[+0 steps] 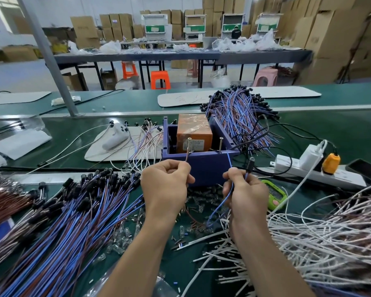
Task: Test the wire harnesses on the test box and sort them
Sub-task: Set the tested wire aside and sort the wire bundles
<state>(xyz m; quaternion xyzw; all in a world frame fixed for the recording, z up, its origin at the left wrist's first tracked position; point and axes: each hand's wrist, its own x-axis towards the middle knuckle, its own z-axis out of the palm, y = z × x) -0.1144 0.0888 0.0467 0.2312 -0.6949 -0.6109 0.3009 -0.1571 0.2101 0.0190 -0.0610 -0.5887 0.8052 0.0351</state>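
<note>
Fingers of the left hand [166,185] are pinching a brown wire [187,156], which is rising to the left screw [188,144] on the box [201,168]; its tip is lying against the screw, as far as can be told. The right hand [244,191] is gripping a blue wire [229,161], whose end is standing at the box's front rim, just beside the right screw [220,144]; whether they are touching cannot be told. A black cap [250,165] is poking up from the same hand. Both wires are hanging down beneath the hands. The box is sitting on the green belt [351,129], holding an orange block [194,130]. Blue and brown harnesses [73,211] are lying piled on the left, another bundle [240,112] is leaning behind the box, and white wires [319,232] are spreading on the right, near a power strip [304,171].
</note>
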